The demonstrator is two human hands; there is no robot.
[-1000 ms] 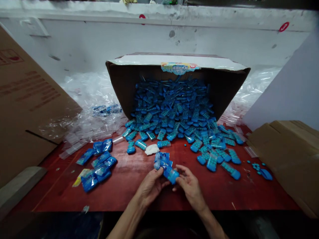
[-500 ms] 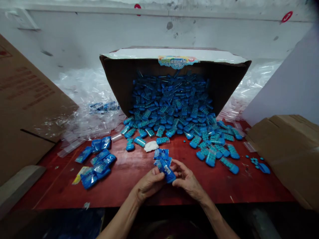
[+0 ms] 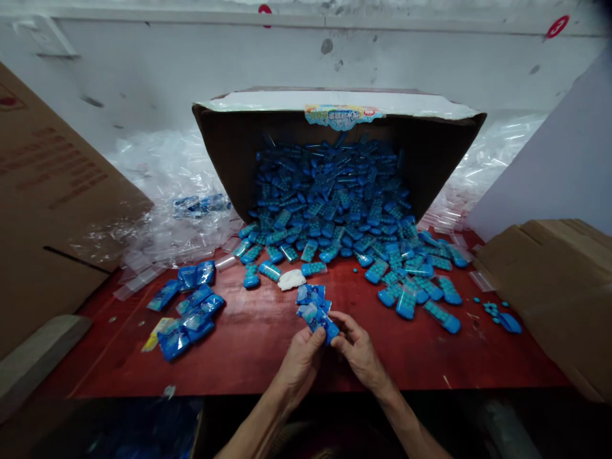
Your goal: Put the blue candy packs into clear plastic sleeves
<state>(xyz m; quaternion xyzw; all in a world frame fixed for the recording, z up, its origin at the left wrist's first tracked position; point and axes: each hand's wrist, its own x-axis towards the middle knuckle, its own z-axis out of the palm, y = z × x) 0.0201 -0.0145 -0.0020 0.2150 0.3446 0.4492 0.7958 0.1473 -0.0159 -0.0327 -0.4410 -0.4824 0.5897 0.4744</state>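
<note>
Between my two hands, near the front middle of the red table, is a small blue printed packet (image 3: 321,322). My left hand (image 3: 306,354) pinches it from the left, thumb on top. My right hand (image 3: 356,347) grips its right end with thumb and fingers. Just beyond lie flat blue wrappers (image 3: 310,294) and a crumpled white wad (image 3: 291,279). On the left rests a group of blue packets (image 3: 198,309), with a yellow piece (image 3: 157,333) beside them. Small clear containers of blue-green beads with blue caps (image 3: 406,299) spread across the table's far side.
A large cardboard box (image 3: 444,153) lies on its side at the back, spilling bead containers. Clear plastic sleeves (image 3: 167,172) pile up behind left. Cardboard boxes stand at left (image 3: 57,191) and right (image 3: 549,287). Loose beads and a blue cap (image 3: 509,322) lie at right.
The packet has been turned in my hands, and its face now lies differently. My left hand has shifted right, its thumb now further across the packet. The view has moved slightly.
</note>
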